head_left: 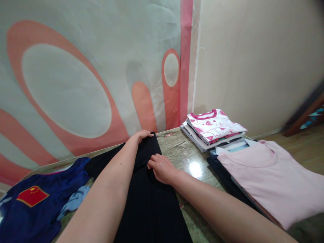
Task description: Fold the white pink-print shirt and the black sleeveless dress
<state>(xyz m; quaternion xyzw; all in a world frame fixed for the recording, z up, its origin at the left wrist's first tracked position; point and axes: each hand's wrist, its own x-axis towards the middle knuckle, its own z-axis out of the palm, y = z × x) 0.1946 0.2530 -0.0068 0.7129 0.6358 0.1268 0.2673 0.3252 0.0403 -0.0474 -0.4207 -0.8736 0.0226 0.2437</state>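
Note:
A long black garment (138, 202) lies stretched from the near edge of the view toward the wall, with a fold or seam line running down its length. My left hand (144, 135) rests at its far end, fingers curled over the top edge. Lower down, my right hand (162, 167) is closed, thumb and fingertips pinching the black cloth near the line. Part of the garment also reaches out to the left behind my left forearm, which hides some of it. Which kind of garment it is I cannot tell.
On the left lies a crumpled dark blue shirt (48, 202) with a red flag patch, beside a light blue cloth (76, 199). To the right are a folded stack topped by a pink-and-white printed shirt (215, 126) and another topped by a pale pink shirt (275, 179). A wall closes off the back.

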